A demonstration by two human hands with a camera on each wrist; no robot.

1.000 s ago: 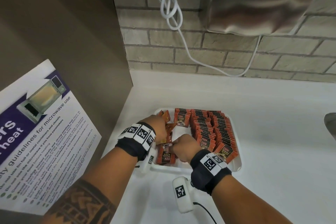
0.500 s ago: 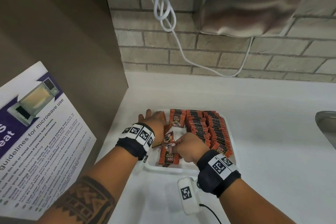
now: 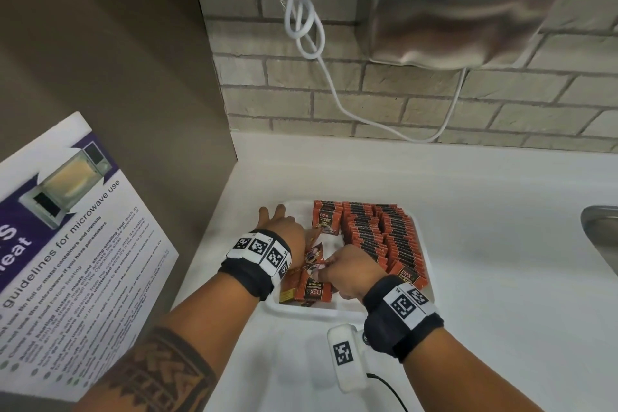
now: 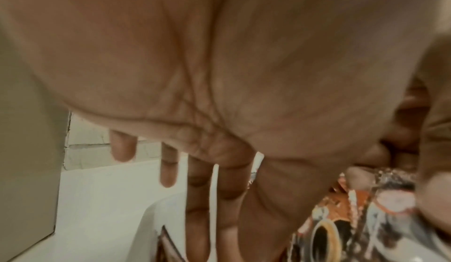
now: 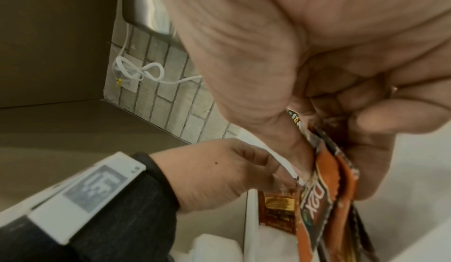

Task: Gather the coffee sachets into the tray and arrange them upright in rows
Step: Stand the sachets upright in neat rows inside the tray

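A white tray [image 3: 314, 309] sits on the counter near the left wall. Orange-and-black coffee sachets [image 3: 378, 237] stand in tight rows along its right side, and one sachet [image 3: 326, 219] stands at the back of the left part. My right hand [image 3: 347, 274] pinches a small bunch of sachets [image 5: 317, 194] between thumb and curled fingers [image 5: 366, 123], low at the tray's front left. My left hand [image 3: 281, 227] is spread with straight fingers [image 4: 197, 179] over the tray's left rim [image 4: 156, 208]; its thumb side touches the loose sachets [image 3: 314, 251].
A steel hand dryer [image 3: 461, 7] and a looped white cable [image 3: 334, 87] hang on the brick wall behind. A brown panel with a microwave poster [image 3: 67, 244] closes off the left. A sink edge [image 3: 602, 237] shows at far right. White counter [image 3: 485, 294] lies around the tray.
My left hand has uncurled and stretched its fingers out past the tray's left rim. My right hand has stayed on the bunch of sachets at the front left.
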